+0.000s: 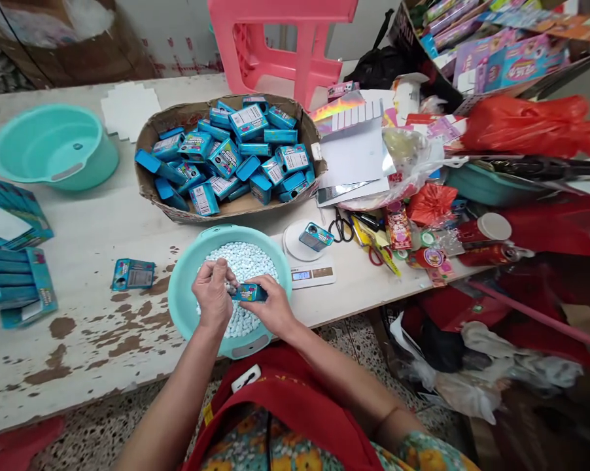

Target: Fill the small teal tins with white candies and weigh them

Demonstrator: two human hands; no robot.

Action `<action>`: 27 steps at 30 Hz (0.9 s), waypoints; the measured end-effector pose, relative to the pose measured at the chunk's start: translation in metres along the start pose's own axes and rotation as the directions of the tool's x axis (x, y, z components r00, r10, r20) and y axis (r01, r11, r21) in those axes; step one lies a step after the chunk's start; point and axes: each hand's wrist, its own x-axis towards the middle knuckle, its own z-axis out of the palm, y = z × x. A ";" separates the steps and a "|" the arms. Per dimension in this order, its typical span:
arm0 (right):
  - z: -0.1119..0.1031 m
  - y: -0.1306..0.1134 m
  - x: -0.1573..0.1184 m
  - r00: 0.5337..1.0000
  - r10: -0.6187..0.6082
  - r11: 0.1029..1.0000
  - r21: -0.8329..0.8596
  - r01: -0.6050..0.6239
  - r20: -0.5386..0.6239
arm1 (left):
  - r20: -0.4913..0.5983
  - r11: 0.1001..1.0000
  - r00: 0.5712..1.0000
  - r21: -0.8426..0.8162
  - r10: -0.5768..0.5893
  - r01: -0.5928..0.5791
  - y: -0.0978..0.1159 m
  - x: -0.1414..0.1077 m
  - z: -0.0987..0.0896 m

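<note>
My right hand grips a small blue candy box above a turquoise basin. White candy pellets fill the bottom of the basin. Close against the left end of the box is my left hand, its fingers bunched together; what they hold is hidden. Beside the basin stands a small digital scale with a lit display, and another blue box lies on its round white pan. A further blue box rests on the worn white table to the left.
A cut-down carton piled with blue boxes sits behind the basin. At left are a second turquoise basin and stacked flat boxes. Scissors, cans and wrappers crowd the right. A pink stool stands at the back.
</note>
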 end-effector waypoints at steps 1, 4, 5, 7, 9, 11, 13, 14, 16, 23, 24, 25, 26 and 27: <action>-0.005 -0.001 -0.001 1.000 0.004 1.000 0.028 -0.004 -0.002 | 0.014 0.999 0.999 -0.040 -0.034 0.034 0.006 0.003 -0.002; -0.023 -0.007 -0.008 1.000 0.002 0.993 0.116 -0.003 0.007 | 0.070 0.976 0.984 -0.138 -0.162 0.170 0.012 0.018 -0.015; -0.030 -0.008 -0.011 1.000 0.004 0.991 0.135 -0.005 0.012 | 0.096 0.963 0.969 -0.124 -0.229 0.240 0.007 0.024 -0.021; -0.041 -0.010 -0.015 1.000 0.017 0.988 0.150 -0.019 0.013 | 0.121 0.917 0.910 0.040 -0.398 0.396 -0.009 0.034 -0.032; -0.049 -0.008 -0.017 0.999 0.042 0.989 0.145 -0.041 -0.003 | 0.119 0.835 0.847 0.288 -0.517 0.469 -0.030 0.041 -0.041; -0.054 -0.004 -0.018 0.998 0.062 0.988 0.145 -0.058 -0.019 | 0.169 0.776 0.814 0.455 -0.556 0.436 -0.047 0.042 -0.046; -0.057 -0.001 -0.018 0.998 0.062 0.986 0.158 -0.057 -0.028 | 0.250 0.755 0.787 0.540 -0.565 0.371 -0.054 0.041 -0.048; -0.059 0.000 -0.018 0.998 0.060 0.984 0.168 -0.054 -0.032 | 0.265 0.735 0.778 0.589 -0.570 0.338 -0.055 0.041 -0.050; -0.063 0.001 -0.019 0.997 0.061 0.982 0.183 -0.052 -0.042 | 0.250 0.668 0.777 0.693 -0.577 0.273 -0.053 0.040 -0.052; -0.088 0.002 -0.028 0.991 0.101 0.969 0.234 -0.078 -0.089 | 0.326 0.666 0.581 0.410 -0.746 0.624 -0.054 0.050 -0.037; -0.093 0.002 -0.030 0.988 0.111 0.967 0.240 -0.084 -0.104 | 0.335 0.655 0.563 0.361 -0.756 0.664 -0.054 0.051 -0.028; -0.099 0.003 -0.031 0.986 0.122 0.965 0.246 -0.090 -0.118 | 0.349 0.650 0.550 0.342 -0.758 0.679 -0.053 0.052 -0.017; -0.105 0.004 -0.032 0.982 0.132 0.963 0.251 -0.096 -0.132 | 0.375 0.655 0.541 0.349 -0.753 0.670 -0.051 0.054 -0.004; -0.111 0.004 -0.033 0.979 0.141 0.962 0.255 -0.100 -0.148 | 0.417 0.674 0.534 0.372 -0.735 0.638 -0.048 0.055 0.011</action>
